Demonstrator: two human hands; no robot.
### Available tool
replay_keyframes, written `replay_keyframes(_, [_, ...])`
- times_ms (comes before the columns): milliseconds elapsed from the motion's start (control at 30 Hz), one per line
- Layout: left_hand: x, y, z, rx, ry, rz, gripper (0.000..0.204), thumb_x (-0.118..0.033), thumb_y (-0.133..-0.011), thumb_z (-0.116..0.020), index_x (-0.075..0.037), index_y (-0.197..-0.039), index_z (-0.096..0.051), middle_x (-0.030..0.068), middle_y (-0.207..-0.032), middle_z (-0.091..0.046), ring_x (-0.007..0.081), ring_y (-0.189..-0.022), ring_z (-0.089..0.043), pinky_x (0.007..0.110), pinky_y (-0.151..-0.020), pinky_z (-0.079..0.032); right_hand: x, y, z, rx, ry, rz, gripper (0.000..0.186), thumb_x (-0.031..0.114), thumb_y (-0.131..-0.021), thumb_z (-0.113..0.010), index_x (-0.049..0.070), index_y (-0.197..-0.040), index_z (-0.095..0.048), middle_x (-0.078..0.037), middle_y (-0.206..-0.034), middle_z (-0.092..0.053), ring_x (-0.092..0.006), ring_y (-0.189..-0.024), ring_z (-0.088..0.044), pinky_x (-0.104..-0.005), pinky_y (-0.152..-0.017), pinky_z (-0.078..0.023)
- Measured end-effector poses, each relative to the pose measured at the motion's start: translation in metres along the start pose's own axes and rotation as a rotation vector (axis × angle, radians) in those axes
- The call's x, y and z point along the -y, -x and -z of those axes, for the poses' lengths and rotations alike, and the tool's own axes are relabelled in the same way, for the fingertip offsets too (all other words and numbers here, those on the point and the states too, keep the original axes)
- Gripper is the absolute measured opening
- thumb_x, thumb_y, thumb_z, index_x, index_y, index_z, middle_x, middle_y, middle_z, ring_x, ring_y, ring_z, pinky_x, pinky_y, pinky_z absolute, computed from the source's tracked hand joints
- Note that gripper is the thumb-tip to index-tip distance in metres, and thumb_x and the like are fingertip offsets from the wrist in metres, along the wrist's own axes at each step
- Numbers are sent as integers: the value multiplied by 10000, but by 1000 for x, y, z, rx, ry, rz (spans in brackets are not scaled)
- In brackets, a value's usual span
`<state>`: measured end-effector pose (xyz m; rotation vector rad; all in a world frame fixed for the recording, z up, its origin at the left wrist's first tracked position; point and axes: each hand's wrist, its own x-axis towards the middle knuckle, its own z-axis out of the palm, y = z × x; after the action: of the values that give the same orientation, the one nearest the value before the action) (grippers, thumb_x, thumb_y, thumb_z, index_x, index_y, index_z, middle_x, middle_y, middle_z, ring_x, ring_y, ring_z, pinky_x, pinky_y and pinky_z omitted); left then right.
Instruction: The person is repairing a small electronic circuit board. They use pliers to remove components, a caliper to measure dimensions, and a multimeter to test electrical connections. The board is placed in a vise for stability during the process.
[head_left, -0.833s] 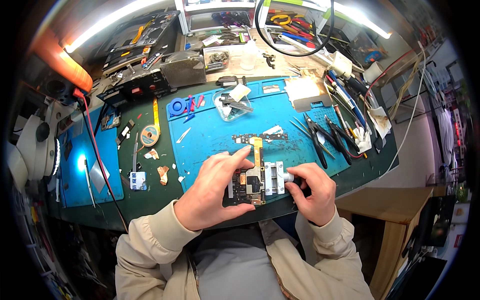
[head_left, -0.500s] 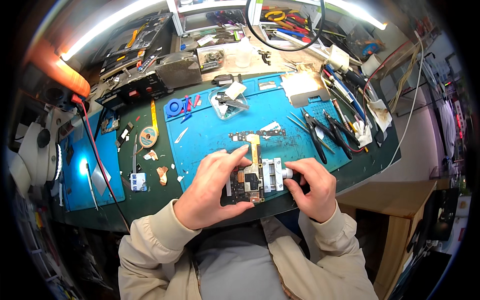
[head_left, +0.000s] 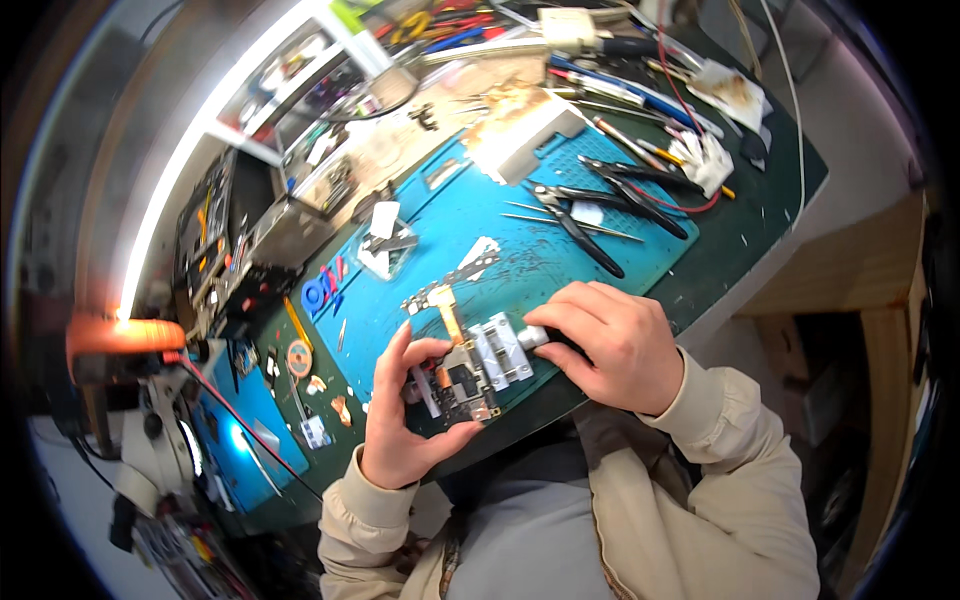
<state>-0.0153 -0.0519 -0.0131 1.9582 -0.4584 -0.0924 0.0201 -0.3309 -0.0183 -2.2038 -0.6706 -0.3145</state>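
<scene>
A small phone circuit board (head_left: 464,382) sits in a silver metal clamp (head_left: 504,352) near the front edge of the blue mat. From the board's far side a gold flex cable (head_left: 447,312) leads to a narrow black strip board (head_left: 420,298). My left hand (head_left: 398,420) curves around the board, thumb at its near edge and index finger by the far edge. Between thumb and fingers, my right hand (head_left: 618,345) pinches the clamp's round knob (head_left: 533,337). My left fingers partly hide the clamp's left end.
Cutting pliers (head_left: 585,235) and tweezers (head_left: 570,222) lie to the right on the blue mat (head_left: 540,262). Beyond the strip board stands a clear plastic tub (head_left: 385,245) of small parts. A solder wick spool (head_left: 299,358) lies left, near an orange lamp-like device (head_left: 125,345).
The whole view has tilted, so the bench appears turned and shifted to the left. My left hand stays around the board, and my right hand keeps its pinch on the knob.
</scene>
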Motion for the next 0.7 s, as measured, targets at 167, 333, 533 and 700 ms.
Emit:
replay_keyframes(167, [3, 7, -3, -77, 42, 95, 1273, -308, -701, -976, 15, -1631, -169, 151, -1365, -532, 236, -1255, -541, 368, -1096, -436, -6, 6, -4, -45, -71, -7, 283, 118, -785, -807, 101, -1042, -689, -20, -948, -655, -224, -818, -654, -344, -667, -552])
replay_keyframes(333, [3, 9, -9, -194, -21, 114, 1310, -420, -678, -966, 56, -1610, -179, 163, -1309, -595, 260, -1269, -564, 480, -1242, -245, -12, 11, -9, -60, -43, -4, 237, 125, -788, -746, 94, -1012, -678, -13, -895, -592, -191, -783, -627, -315, -633, -533])
replay_keyframes(533, [7, 15, -2, -175, -90, 75, 1374, -438, -672, -985, 1, -1645, -121, 153, -1398, -522, 253, -1292, -541, 382, -1123, -411, -15, 14, -13, -98, 5, 53, 98, 136, -798, -655, 81, -791, -574, -33, -803, -549, -172, -769, -611, -298, -591, -520])
replay_keyframes(700, [8, 16, -2, -175, -98, 57, 1379, -441, -670, -985, 5, -1644, -117, 152, -1401, -528, 256, -1307, -532, 389, -1133, -401, -15, 14, -11, -60, -1, 43, 150, 156, -801, -654, 65, -918, -634, -19, -850, -560, -159, -782, -610, -280, -592, -513])
